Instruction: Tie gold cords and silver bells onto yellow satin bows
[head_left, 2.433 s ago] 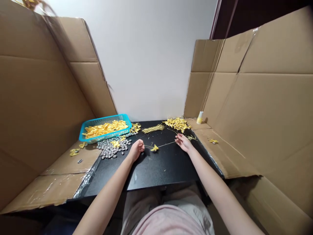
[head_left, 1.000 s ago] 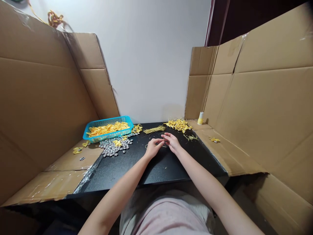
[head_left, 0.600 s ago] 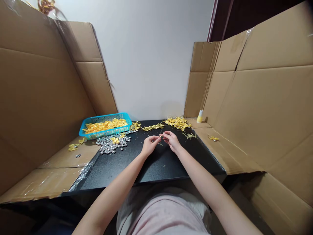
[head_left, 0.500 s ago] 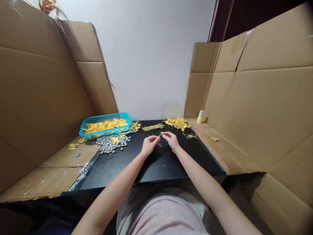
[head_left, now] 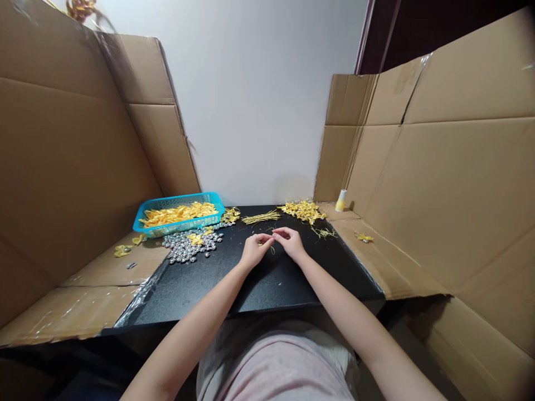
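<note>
Over the middle of the black table [head_left: 200, 289], my left hand [head_left: 256, 250] and my right hand [head_left: 290, 244] meet at the fingertips, both pinched closed. Between them runs a thin yellow-green cord [head_left: 273, 250], its loose end curling below the fingers. Some yellow shows in my left fingers, but its shape is mostly hidden. Beyond my hands lies a bundle of gold cords [head_left: 261, 217]. A pile of yellow ribbon pieces with thin strands [head_left: 303, 210] is behind my right hand. Short cord scraps [head_left: 323, 233] lie to its right.
At the back left stands a blue plastic basket [head_left: 142, 228] of yellow ribbon pieces [head_left: 179, 214]. Silver beads [head_left: 184, 248] spread in front of it. Cardboard walls [head_left: 451, 195] close in both sides. A white and yellow cone [head_left: 341, 200] stands back right, near a yellow bow [head_left: 363, 237].
My hands have drawn closer together, the right fingertips now against the left ones. The cord's end hangs in a curl below them. The view has shifted slightly.
</note>
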`<state>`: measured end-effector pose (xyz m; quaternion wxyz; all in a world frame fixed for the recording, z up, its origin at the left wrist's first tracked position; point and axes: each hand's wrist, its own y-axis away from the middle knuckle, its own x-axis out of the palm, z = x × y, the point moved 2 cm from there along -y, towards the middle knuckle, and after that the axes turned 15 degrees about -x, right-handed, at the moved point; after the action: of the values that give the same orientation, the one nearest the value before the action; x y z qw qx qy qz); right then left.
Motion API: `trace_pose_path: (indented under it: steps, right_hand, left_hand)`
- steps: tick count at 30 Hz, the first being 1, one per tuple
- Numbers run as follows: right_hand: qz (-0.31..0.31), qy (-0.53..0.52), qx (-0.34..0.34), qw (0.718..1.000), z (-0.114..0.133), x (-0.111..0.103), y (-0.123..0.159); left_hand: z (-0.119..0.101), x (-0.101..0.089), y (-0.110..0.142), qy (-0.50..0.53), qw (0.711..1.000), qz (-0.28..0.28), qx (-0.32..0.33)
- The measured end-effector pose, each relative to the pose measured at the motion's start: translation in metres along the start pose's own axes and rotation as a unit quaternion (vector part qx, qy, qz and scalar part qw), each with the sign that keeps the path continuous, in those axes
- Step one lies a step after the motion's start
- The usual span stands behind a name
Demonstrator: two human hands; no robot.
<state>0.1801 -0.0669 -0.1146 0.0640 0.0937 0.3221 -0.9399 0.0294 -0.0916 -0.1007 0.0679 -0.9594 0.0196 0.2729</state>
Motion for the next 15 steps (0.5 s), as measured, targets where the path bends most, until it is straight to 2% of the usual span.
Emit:
trace_pose_path:
  steps: [15]
  right_hand:
    - [-0.007,-0.077,0.016,0.997,-0.002,-0.0004,-0.0006]
  left_hand:
    - [0.0034,0.0015,-0.0028,0.046,0.998,0.045,-0.021]
